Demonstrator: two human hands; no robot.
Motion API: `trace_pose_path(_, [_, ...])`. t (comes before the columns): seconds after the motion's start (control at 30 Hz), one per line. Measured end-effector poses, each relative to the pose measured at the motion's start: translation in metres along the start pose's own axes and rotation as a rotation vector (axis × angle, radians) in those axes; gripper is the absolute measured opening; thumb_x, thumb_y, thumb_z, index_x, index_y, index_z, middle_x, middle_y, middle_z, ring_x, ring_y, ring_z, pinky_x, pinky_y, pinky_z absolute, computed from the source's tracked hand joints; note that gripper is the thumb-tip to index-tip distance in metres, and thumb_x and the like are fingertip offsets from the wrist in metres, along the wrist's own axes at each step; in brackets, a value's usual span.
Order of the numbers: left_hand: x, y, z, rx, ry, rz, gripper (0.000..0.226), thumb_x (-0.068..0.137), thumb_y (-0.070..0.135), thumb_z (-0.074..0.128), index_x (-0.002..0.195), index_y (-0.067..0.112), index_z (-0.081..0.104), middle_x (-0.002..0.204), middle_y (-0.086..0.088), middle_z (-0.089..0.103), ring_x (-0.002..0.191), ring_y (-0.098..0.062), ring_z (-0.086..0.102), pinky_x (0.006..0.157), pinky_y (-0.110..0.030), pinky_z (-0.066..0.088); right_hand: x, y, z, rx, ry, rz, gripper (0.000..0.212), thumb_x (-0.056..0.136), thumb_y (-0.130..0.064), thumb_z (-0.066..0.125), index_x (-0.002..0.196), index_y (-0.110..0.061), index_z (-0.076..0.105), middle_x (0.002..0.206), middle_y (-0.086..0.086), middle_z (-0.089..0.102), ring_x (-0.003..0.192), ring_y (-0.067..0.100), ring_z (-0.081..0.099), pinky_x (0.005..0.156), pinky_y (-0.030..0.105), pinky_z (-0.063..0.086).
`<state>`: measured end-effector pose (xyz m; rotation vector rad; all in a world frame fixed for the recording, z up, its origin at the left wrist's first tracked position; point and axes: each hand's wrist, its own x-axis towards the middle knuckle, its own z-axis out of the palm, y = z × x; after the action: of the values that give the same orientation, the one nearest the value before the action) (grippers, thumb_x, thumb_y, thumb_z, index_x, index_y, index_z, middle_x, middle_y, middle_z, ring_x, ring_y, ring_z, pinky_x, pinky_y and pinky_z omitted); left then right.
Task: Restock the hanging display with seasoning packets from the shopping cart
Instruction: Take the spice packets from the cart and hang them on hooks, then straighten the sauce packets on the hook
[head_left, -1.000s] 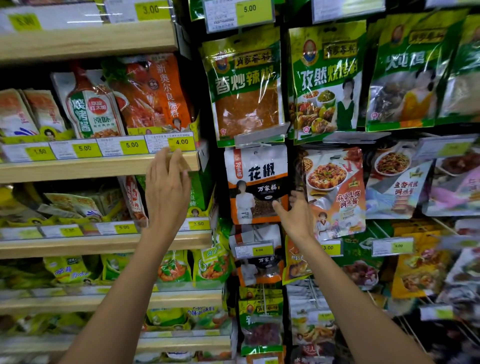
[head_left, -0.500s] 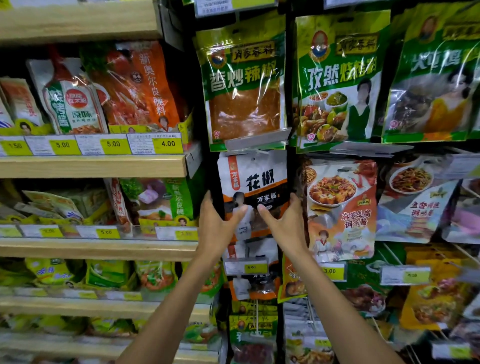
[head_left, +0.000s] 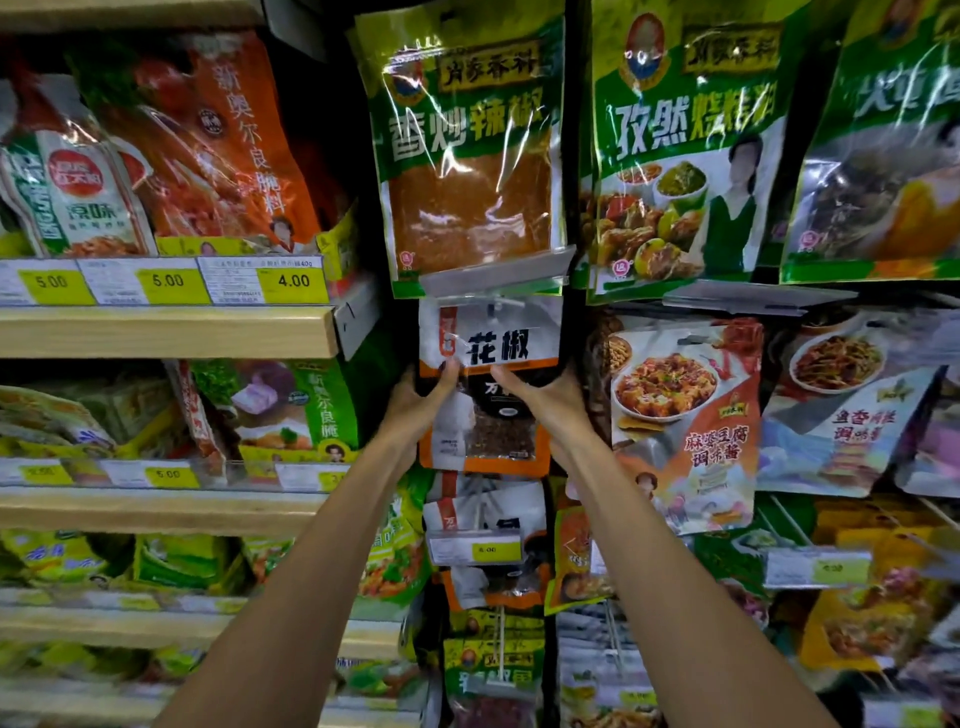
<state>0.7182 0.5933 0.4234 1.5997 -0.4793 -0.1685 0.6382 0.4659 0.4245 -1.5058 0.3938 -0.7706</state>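
Tofu-sauce packet (head_left: 685, 415) crowds the right, shelf end (head_left: 317, 332) the left (tag flap (head_left: 493, 275) overhead).

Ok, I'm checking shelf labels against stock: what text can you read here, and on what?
"花椒": white-and-orange packet, gripped by left hand and right hand.
"香炒辣椒": green packet above it.
"孜然烧烤料": second green packet.
"麻婆豆腐调味酱": tofu-picture packet.
"新奥尔良腌料": orange packet.
"5.00", "5.00", "4.00": yellow shelf tags.
Fine print on those tags and the lower hook tag: too blurred.
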Motion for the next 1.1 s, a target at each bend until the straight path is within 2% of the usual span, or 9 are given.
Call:
trace_pose_path(0.13, [0.0,-0.001,0.01,0.014,0.031,0.026,0.075,0.087,0.036,0.064,0.148,0.014,0.028,0.152,-0.006,0.034,0.141,-0.02,0.032,0.107,-0.025,0.028,0.005,0.007,-0.001,0.021,-0.057,0.029,0.06,0.077,-0.022,0.081,0.129,-0.024,0.051,0.1,-0.021,0.057,0.092,-0.006,0.056,0.063,-0.002,0.044])
trace_pose_path(0.27, [0.005,0.0,0.009,0.038,-0.01,0.01,0.085,0.081,0.046,0.066,0.149,0.012,0.028,0.153,-0.008,0.034,0.141,-0.021,0.032,0.115,-0.037,0.03,0.007,0.008,-0.003,0.026,-0.069,0.029,0.073,0.079,-0.025,0.079,0.141,-0.015,0.043,0.131,-0.001,0.058,0.119,0.01,0.055,0.09,0.018,0.045])
trace_pose_path(0.4, [0.003,0.0,0.006,0.012,-0.045,0.009,0.103,0.067,0.064,0.064,0.149,0.014,0.027,0.153,-0.006,0.033,0.141,-0.019,0.032,0.115,-0.041,0.03,0.005,0.011,-0.003,0.009,-0.076,-0.012,0.077,0.08,-0.026,0.078,0.145,-0.018,0.038,0.134,-0.003,0.053,0.123,0.009,0.049,0.085,0.008,0.045])
trace_pose_path(0.53, [0.0,-0.004,0.004,0.025,-0.01,0.1,0.086,0.077,0.048,0.067,0.148,0.018,0.028,0.151,-0.003,0.038,0.139,-0.017,0.035,0.114,-0.037,0.032,-0.001,0.011,-0.004,-0.007,-0.058,-0.061,0.084,0.08,-0.027,0.078,0.149,-0.017,0.031,0.146,0.002,0.047,0.134,0.015,0.045,0.109,0.033,0.039])
trace_pose_path(0.63, [-0.005,-0.006,0.004,0.057,0.009,0.123,0.09,0.072,0.055,0.064,0.147,0.02,0.029,0.15,-0.001,0.038,0.137,-0.016,0.036,0.108,-0.031,0.034,-0.008,0.011,-0.006,-0.018,-0.06,-0.095,0.083,0.081,-0.025,0.077,0.149,-0.018,0.03,0.145,0.002,0.048,0.133,0.014,0.045,0.106,0.029,0.04])
trace_pose_path(0.73, [-0.013,-0.01,0.003,0.064,0.035,0.16,0.083,0.076,0.052,0.065,0.145,0.021,0.03,0.141,0.005,0.044,0.13,-0.011,0.039,0.098,-0.024,0.033,-0.016,0.011,-0.007,-0.018,-0.043,-0.096,0.083,0.08,-0.024,0.078,0.148,-0.018,0.03,0.144,0.001,0.048,0.132,0.014,0.046,0.103,0.029,0.042])
trace_pose_path(0.9, [-0.025,-0.009,0.0,0.062,0.036,0.211,0.074,0.082,0.041,0.066,0.143,0.022,0.031,0.127,0.014,0.043,0.119,-0.001,0.038,0.095,-0.021,0.033,-0.03,0.009,-0.008,-0.007,-0.029,-0.106,0.083,0.081,-0.022,0.077,0.148,-0.018,0.029,0.144,0.002,0.048,0.132,0.014,0.046,0.103,0.03,0.042])
trace_pose_path(1.03, [-0.028,-0.004,-0.003,0.091,0.028,0.204,0.063,0.084,0.038,0.068,0.136,0.03,0.033,0.127,0.015,0.043,0.118,0.0,0.037,0.095,-0.021,0.031,-0.034,0.004,-0.007,-0.023,-0.02,-0.108,0.079,0.081,-0.021,0.077,0.146,-0.016,0.033,0.139,0.003,0.053,0.127,0.017,0.051,0.083,0.011,0.047])
trace_pose_path(1.1, [-0.03,-0.004,-0.004,0.098,0.026,0.18,0.071,0.083,0.042,0.068,0.142,0.024,0.032,0.139,0.009,0.042,0.125,-0.005,0.038,0.097,-0.024,0.033,-0.038,0.003,-0.006,-0.064,-0.001,-0.104,0.083,0.08,-0.027,0.078,0.147,-0.017,0.031,0.142,0.001,0.05,0.131,0.015,0.047,0.092,0.017,0.043])
